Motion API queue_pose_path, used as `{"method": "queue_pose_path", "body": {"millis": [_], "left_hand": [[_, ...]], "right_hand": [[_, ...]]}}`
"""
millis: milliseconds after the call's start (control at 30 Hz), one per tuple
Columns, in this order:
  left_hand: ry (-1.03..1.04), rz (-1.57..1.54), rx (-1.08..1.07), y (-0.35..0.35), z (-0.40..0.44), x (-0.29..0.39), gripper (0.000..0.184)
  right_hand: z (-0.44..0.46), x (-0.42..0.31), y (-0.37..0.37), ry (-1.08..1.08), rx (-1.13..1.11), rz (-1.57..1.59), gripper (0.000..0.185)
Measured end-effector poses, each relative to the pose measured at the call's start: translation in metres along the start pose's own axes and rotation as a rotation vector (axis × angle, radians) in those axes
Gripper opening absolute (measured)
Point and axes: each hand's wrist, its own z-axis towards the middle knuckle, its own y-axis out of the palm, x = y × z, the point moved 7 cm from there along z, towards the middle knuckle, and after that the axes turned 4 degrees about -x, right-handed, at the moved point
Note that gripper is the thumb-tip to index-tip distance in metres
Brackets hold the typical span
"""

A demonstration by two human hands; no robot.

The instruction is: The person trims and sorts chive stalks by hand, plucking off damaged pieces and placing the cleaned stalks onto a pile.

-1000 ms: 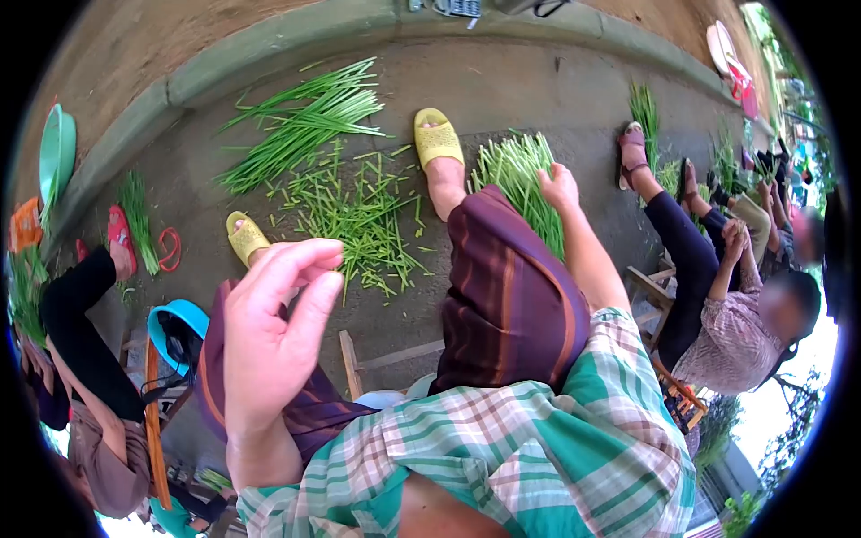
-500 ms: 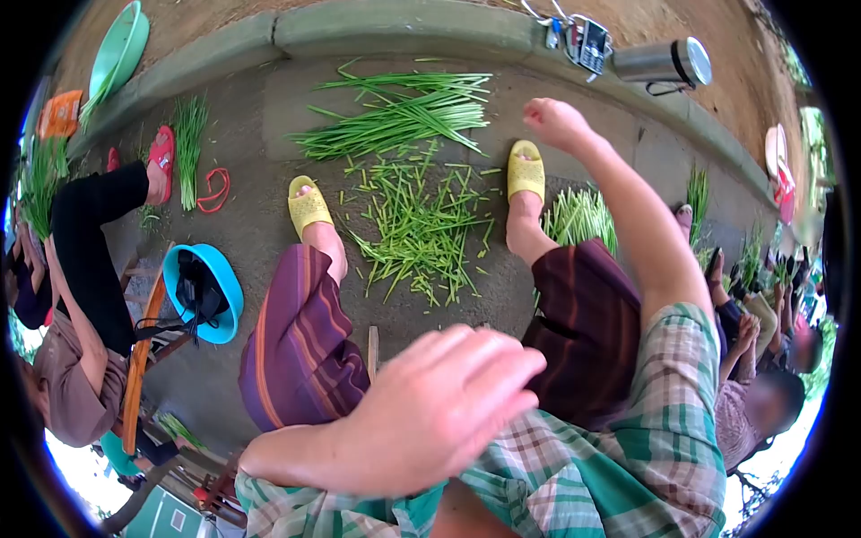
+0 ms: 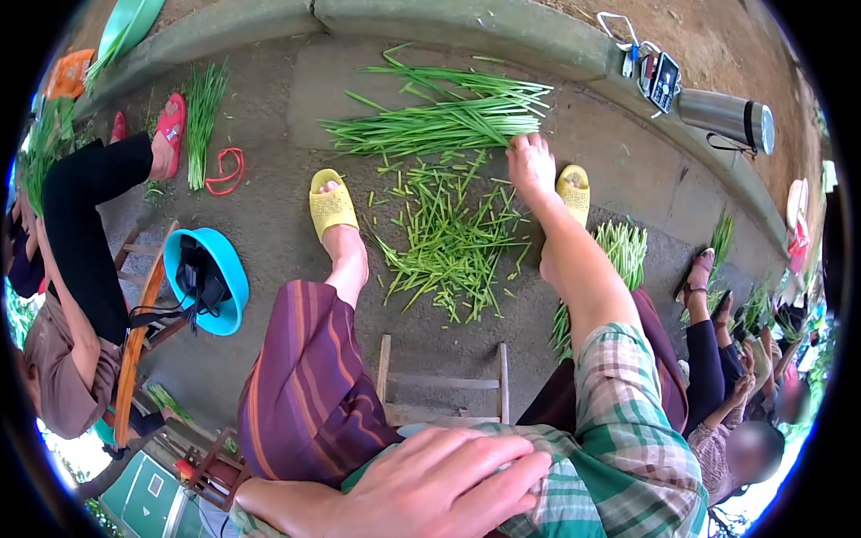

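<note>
My right hand [image 3: 533,169] reaches down to the pale ends of a spread of long green stalks [image 3: 448,117] on the pavement. Its fingertips are at the stalks, and whether they grip any cannot be made out. My left hand [image 3: 444,484] lies low before my checked shirt, back up, fingers apart, nothing visible in it. Short cut stalk pieces [image 3: 453,238] are scattered between my two yellow slippers [image 3: 332,204]. Beside my right leg stands a bundle of stalks [image 3: 621,251] with pale ends upward.
A blue basin [image 3: 235,287] with a black bag is at the left, near a seated person in red slippers [image 3: 170,121]. A phone [image 3: 662,82] and a steel flask [image 3: 717,115] rest by the curb [image 3: 466,27]. More people sit at the right.
My right hand has left the bundle beside my leg and moved over to the loose stalks. My left hand has dropped from above my knee to my shirt. The view has shifted.
</note>
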Motion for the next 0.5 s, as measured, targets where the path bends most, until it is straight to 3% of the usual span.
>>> {"method": "queue_pose_path", "body": {"millis": [167, 333, 467, 500], "left_hand": [[0.02, 0.11, 0.015, -0.006, -0.007, -0.007, 0.039], [-0.039, 0.077, 0.015, -0.012, 0.0, -0.009, 0.04], [-0.098, 0.087, -0.046, -0.013, 0.006, -0.014, 0.04], [-0.112, 0.086, -0.058, -0.012, 0.006, -0.016, 0.04]], "right_hand": [[0.024, -0.009, -0.041, -0.229, 0.147, -0.037, 0.015], [0.077, 0.001, -0.05, -0.217, 0.193, -0.223, 0.018], [0.093, 0.003, -0.048, -0.126, 0.099, -0.205, 0.047], [0.1, 0.007, -0.043, -0.076, 0.019, -0.204, 0.065]]}}
